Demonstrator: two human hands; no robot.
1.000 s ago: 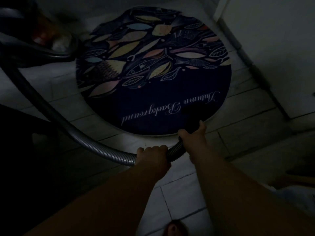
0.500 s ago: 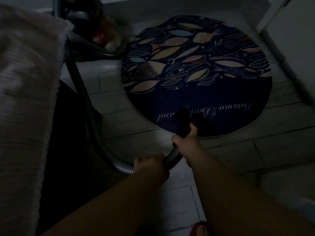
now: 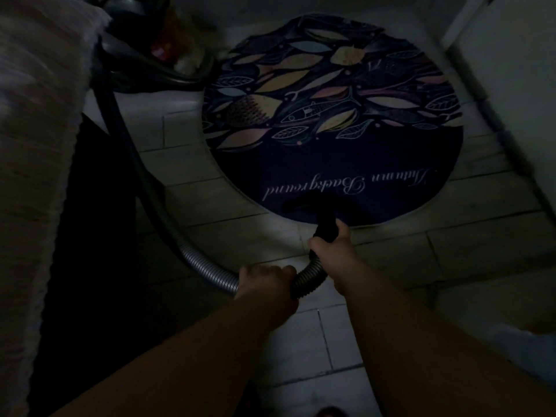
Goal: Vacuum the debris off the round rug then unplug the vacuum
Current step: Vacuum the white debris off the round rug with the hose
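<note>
The round rug (image 3: 346,121), dark with coloured leaves and white script, lies on the pale tiled floor. My right hand (image 3: 331,248) grips the black nozzle tube (image 3: 326,219), whose dark head rests on the rug's near edge. My left hand (image 3: 264,284) holds the ribbed grey hose (image 3: 207,270) just behind it. The hose curves left and back to the vacuum body (image 3: 156,55), which stands at the rug's far left. The room is very dim, and I cannot make out debris on the rug.
A pale fabric-covered edge, like a bed or sofa (image 3: 33,145), fills the left side with dark space beneath it. A white wall or cabinet (image 3: 511,85) runs along the right. Tiled floor (image 3: 301,341) lies between me and the rug.
The nozzle has come forward onto the rug's near edge. My view has shifted, bringing the pale fabric edge in at the left. Both hands keep their hold.
</note>
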